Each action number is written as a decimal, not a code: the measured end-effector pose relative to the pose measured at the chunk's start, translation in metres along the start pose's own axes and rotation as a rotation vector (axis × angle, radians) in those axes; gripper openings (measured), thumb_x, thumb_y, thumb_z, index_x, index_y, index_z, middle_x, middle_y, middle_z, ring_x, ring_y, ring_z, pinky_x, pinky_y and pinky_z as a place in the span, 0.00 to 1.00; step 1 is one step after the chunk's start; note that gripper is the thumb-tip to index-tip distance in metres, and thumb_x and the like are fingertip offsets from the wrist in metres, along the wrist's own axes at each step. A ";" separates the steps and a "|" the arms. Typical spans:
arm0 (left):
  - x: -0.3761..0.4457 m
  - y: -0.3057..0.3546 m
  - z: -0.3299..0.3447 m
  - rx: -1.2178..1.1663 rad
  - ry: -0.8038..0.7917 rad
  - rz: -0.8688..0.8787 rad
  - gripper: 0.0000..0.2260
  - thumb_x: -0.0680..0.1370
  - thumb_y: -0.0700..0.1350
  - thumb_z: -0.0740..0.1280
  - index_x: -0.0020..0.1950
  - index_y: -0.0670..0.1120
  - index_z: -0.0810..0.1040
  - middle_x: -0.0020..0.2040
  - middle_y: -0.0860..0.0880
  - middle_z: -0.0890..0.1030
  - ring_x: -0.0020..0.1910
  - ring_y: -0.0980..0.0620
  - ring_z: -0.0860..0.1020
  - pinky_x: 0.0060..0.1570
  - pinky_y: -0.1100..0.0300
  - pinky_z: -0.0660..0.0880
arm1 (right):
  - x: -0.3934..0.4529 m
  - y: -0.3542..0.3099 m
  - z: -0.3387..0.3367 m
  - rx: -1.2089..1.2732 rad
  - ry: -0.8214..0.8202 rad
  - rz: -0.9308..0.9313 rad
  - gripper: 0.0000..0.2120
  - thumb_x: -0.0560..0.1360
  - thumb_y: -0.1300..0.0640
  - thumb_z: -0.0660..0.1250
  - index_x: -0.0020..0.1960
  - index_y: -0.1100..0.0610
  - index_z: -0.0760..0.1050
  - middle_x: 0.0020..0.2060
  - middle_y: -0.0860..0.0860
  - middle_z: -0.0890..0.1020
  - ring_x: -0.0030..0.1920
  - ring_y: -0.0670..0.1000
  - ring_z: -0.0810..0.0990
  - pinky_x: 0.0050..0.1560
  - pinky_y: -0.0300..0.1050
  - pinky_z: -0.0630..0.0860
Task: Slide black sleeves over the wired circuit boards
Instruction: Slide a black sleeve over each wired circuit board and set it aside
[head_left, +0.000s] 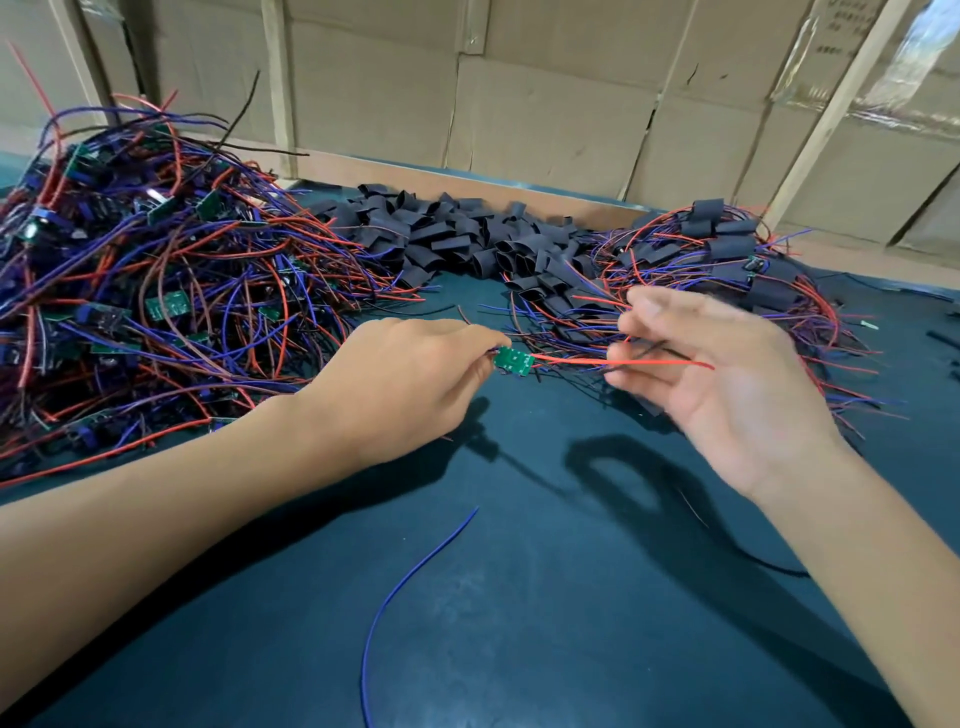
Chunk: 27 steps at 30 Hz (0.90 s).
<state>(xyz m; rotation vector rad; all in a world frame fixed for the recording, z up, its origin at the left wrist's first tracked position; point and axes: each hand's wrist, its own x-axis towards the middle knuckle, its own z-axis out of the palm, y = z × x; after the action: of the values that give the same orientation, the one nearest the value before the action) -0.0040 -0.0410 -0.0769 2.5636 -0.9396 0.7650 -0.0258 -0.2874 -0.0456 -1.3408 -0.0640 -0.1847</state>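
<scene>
My left hand (415, 379) pinches a small green circuit board (513, 360) by its left end, just above the dark mat. The board's red wire (623, 362) and darker wires run to the right across the fingers of my right hand (711, 374). That hand is palm up with loosely spread fingers around the wires; no firm grip shows. A heap of black sleeves (467, 234) lies at the back middle. Bare wired boards (156, 291) are piled on the left. Boards with sleeves on them (737, 249) lie at the back right.
A dark green mat (545, 597) covers the table. One loose blue wire (410, 577) curves across its near middle. Cardboard boxes (545, 104) form a wall along the table's far edge. Small black scraps lie at the far right edge.
</scene>
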 end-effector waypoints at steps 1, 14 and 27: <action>0.001 -0.001 -0.001 0.027 0.004 0.003 0.14 0.83 0.46 0.61 0.67 0.50 0.79 0.54 0.51 0.84 0.51 0.41 0.83 0.44 0.48 0.79 | 0.000 0.002 -0.001 -0.227 0.098 -0.124 0.08 0.73 0.61 0.74 0.52 0.56 0.84 0.42 0.52 0.86 0.38 0.51 0.84 0.42 0.46 0.81; 0.002 0.017 -0.008 0.069 0.001 0.217 0.10 0.83 0.47 0.61 0.56 0.46 0.80 0.46 0.49 0.80 0.43 0.42 0.81 0.33 0.48 0.76 | -0.020 0.024 0.014 -1.130 -0.347 -0.566 0.34 0.72 0.59 0.77 0.75 0.48 0.71 0.54 0.42 0.83 0.47 0.42 0.80 0.57 0.34 0.74; 0.002 -0.003 -0.005 -0.131 0.010 0.334 0.08 0.83 0.45 0.66 0.55 0.43 0.83 0.44 0.48 0.78 0.40 0.45 0.77 0.39 0.50 0.76 | -0.016 0.020 0.005 -1.089 -0.393 -0.578 0.16 0.74 0.48 0.74 0.60 0.51 0.83 0.49 0.41 0.86 0.50 0.38 0.83 0.56 0.29 0.74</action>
<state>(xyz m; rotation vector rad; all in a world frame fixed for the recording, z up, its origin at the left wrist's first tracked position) -0.0027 -0.0377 -0.0717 2.3174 -1.3881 0.7710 -0.0376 -0.2765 -0.0659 -2.4087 -0.7786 -0.4815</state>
